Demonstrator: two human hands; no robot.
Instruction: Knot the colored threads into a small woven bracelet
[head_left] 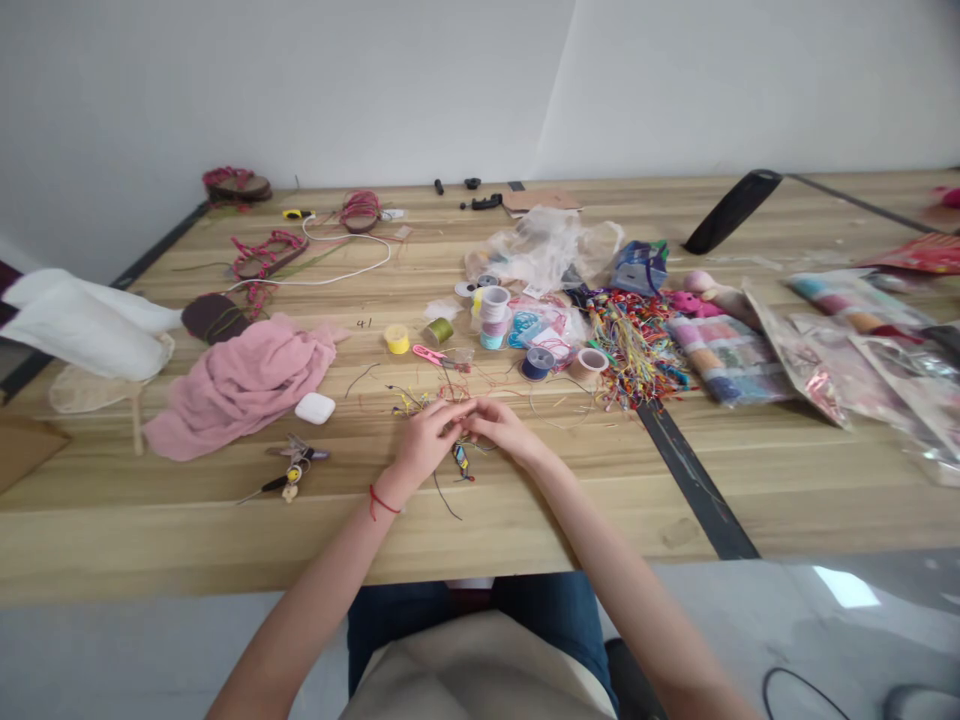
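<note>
Left hand (427, 440) and right hand (504, 428) meet over thin cord (446, 497) on the surface (570, 510)
Fingers curl inward, tips touching; any grip is hidden behind them. Cord judged light and limp, best taken near its end. A small patterned braid (461, 462) lies just below the hands, its weave too small to make out.

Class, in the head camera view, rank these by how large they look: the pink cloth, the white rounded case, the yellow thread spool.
1. Pink cloth
2. White rounded case
3. Yellow thread spool

The case and spool look close in size, and the case lies nearer the camera, so their order is unsure.
</note>
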